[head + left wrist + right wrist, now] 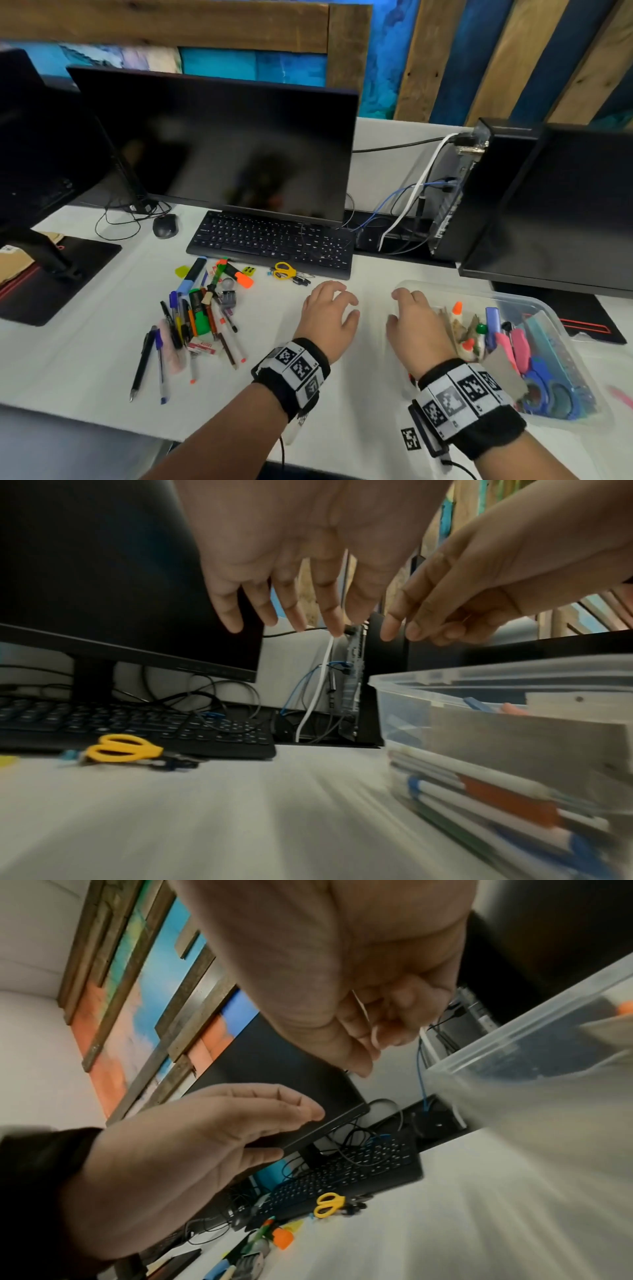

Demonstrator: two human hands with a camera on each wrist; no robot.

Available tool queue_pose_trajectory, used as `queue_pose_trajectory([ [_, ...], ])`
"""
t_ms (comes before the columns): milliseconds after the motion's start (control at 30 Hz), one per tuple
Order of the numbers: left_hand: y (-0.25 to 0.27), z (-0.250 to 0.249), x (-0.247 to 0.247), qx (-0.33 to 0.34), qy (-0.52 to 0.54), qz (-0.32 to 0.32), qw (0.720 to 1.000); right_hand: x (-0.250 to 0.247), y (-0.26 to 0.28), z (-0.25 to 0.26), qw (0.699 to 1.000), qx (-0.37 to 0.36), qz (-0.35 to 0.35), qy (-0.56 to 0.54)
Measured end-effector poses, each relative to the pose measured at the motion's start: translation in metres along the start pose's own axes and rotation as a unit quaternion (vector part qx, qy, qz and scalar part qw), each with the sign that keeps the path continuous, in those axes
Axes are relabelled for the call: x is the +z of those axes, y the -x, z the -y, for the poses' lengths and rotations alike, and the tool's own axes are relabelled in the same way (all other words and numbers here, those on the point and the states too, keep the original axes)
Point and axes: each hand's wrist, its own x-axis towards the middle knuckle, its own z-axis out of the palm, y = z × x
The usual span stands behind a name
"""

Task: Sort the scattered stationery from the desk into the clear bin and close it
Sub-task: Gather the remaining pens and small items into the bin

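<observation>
Hovering palm-down over the white table (102, 363), my left hand (329, 317) has its fingers spread and straight, its grip released and holding nothing. My right hand (416, 325) hangs just beside it at the near left corner of the clear plastic bin (561, 313), fingers loosely curled around nothing that I can make out. That bin sits toward the table's right edge, lidless, already holding glue bottles, blue-handled scissors (548, 394), pink and purple pieces and a ruler. Toward the table's left side lies the scattered heap of pens, pencils and markers (195, 315), well apart from the bin. Yellow-handled scissors (285, 270) lie just in front of the black keyboard (274, 241), near the table's middle. A dark monitor (219, 147) stands behind the keyboard.
</observation>
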Motion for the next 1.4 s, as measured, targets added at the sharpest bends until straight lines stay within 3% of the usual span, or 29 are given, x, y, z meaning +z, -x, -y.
queue_pose_trajectory([
  [167, -0.004, 0.054, -0.034, -0.031, -0.025, -0.005, 0.999, 0.026, -0.023, 0.055, 0.999, -0.024, 0.036, -0.013],
  [300, -0.007, 0.104, -0.058, -0.081, -0.064, 0.039, 0.994, 0.068, -0.051, 0.087, 0.994, -0.039, 0.101, -0.001],
  [500, -0.014, 0.167, -0.082, -0.139, -0.103, 0.081, 0.982, 0.123, -0.09, 0.117, 0.979, -0.039, 0.186, 0.068],
  [700, -0.024, 0.21, -0.091, -0.187, -0.143, 0.122, 0.964, 0.148, -0.125, 0.136, 0.974, -0.012, 0.213, 0.079],
  [933, -0.028, 0.234, -0.092, -0.18, -0.182, 0.175, 0.951, 0.16, -0.149, 0.146, 0.977, 0.007, 0.213, 0.018],
  [1167, -0.039, 0.234, -0.088, -0.136, -0.24, 0.201, 0.94, 0.161, -0.156, 0.159, 0.97, 0.016, 0.226, 0.09],
  [1400, -0.038, 0.227, -0.093, -0.142, -0.252, 0.202, 0.936, 0.159, -0.151, 0.154, 0.972, -0.013, 0.206, 0.112],
])
